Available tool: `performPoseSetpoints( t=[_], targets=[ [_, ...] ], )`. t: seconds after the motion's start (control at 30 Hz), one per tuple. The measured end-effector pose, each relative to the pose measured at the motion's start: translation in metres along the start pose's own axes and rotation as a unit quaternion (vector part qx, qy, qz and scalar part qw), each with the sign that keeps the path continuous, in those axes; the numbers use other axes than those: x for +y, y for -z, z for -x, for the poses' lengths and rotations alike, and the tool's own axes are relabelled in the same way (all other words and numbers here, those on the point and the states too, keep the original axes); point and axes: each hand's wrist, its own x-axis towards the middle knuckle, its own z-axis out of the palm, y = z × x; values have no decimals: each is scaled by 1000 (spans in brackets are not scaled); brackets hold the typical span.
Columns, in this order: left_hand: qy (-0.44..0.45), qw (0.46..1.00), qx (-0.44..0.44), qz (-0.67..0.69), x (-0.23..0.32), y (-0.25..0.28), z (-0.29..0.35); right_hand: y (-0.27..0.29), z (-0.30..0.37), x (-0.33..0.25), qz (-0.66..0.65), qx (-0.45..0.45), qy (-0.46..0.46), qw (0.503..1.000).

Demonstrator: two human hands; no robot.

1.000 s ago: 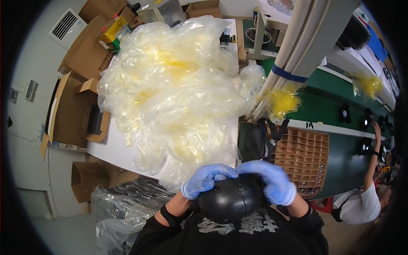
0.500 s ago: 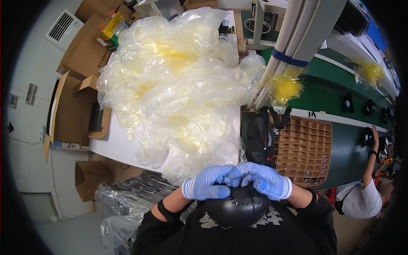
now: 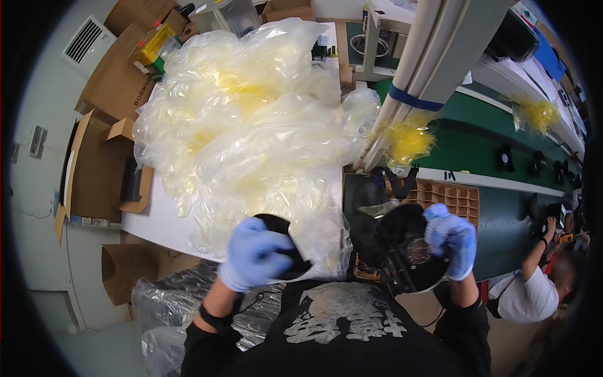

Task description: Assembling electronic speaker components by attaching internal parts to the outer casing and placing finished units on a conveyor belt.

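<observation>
My blue-gloved hands are apart, each with a black piece in it. In my left hand (image 3: 254,251) is a curved black shell (image 3: 300,265), its edge gripped between thumb and fingers. My right hand (image 3: 451,242) grips the right rim of a round, hollow black housing (image 3: 402,226). The housing's inside faces up, with a round grille-like part showing in it; its left side is smeared by motion. Behind the housing, partly hidden, stands a brown cardboard divider tray (image 3: 461,198) with many small cells.
Clear plastic bags with yellowish contents (image 3: 251,125) cover the white table (image 3: 169,217). A pale post (image 3: 433,63) rises to the right, beside a green conveyor (image 3: 465,135) carrying black round parts. A co-worker (image 3: 527,292) sits far right. Crumpled plastic wrap (image 3: 169,308) lies lower left.
The closed black ball that both hands held against my chest is now in two pieces. My left hand has moved left with the shell, my right hand right with the housing.
</observation>
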Motion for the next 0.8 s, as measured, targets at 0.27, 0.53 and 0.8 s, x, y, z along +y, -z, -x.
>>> performPoseSetpoints(
  t=[0.27,0.53,0.8],
  targets=[
    [-110,975,-15,-193,14,-65,-26,-10,-1,10,54,-25,-3,998],
    [-71,959,-109,-251,18,-79,-42,-17,8,30,-261,17,-135,956],
    [-177,944,-68,-271,0,-105,-39,-29,1,22,-430,93,-190,878]
  ],
)
